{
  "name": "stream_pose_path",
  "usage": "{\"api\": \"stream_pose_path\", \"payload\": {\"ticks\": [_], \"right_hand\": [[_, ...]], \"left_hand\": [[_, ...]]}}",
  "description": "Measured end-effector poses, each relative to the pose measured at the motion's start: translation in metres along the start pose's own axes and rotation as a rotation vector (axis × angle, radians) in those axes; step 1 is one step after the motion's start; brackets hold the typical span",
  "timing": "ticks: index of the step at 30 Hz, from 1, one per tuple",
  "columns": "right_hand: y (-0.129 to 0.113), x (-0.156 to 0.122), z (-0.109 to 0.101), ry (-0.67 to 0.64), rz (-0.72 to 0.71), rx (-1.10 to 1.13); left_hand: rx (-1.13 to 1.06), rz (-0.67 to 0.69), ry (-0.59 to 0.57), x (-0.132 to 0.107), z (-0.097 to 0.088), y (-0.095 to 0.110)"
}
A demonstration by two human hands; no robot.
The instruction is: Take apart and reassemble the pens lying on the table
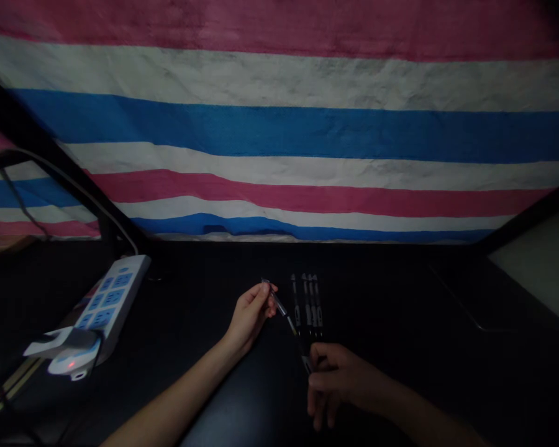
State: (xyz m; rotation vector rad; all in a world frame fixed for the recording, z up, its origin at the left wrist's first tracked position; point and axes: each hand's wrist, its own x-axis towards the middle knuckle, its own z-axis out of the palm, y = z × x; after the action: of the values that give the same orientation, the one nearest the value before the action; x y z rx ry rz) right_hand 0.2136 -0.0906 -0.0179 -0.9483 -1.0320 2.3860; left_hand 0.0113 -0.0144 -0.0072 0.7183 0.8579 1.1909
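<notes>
My left hand [251, 313] is closed in a pinch on the top end of a slim pen [280, 305] with a clear barrel. The pen slants down to the right, a thin refill [292, 326] showing below the barrel. At its lower end, my right hand [338, 379] pinches the dark grip section [307, 364] between thumb and fingers. Whether that section touches the barrel or is apart, I cannot tell in the dim light. Just beyond my hands, several similar pens [312, 301] lie side by side on the black table [377, 298], tips toward me.
At the left lies a white power strip [129, 282] with blue sockets, a plug [77, 338] and a lit red light. Cables run around it. A striped red, white and blue sheet [279, 133] hangs behind the table. A dark flat panel edge [479, 326] shows at right.
</notes>
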Motion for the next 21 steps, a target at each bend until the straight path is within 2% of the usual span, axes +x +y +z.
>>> {"api": "stream_pose_path", "payload": {"ticks": [4,8,12,17,21], "right_hand": [[-0.002,0.001,0.000,0.010,0.018,-0.010],[-0.004,0.003,0.001,0.092,0.017,-0.017],[-0.001,0.006,-0.001,0.163,0.011,-0.014],[0.001,0.006,0.000,0.118,0.008,0.046],[-0.003,0.003,0.004,0.132,-0.025,0.076]], "left_hand": [[0.030,-0.032,-0.040,-0.003,0.002,-0.002],[0.158,-0.084,-0.141,-0.010,0.008,-0.005],[0.264,-0.073,-0.217,-0.015,0.010,-0.007],[0.279,-0.089,-0.250,-0.014,0.006,-0.008],[0.251,-0.063,-0.193,-0.015,0.006,-0.009]]}}
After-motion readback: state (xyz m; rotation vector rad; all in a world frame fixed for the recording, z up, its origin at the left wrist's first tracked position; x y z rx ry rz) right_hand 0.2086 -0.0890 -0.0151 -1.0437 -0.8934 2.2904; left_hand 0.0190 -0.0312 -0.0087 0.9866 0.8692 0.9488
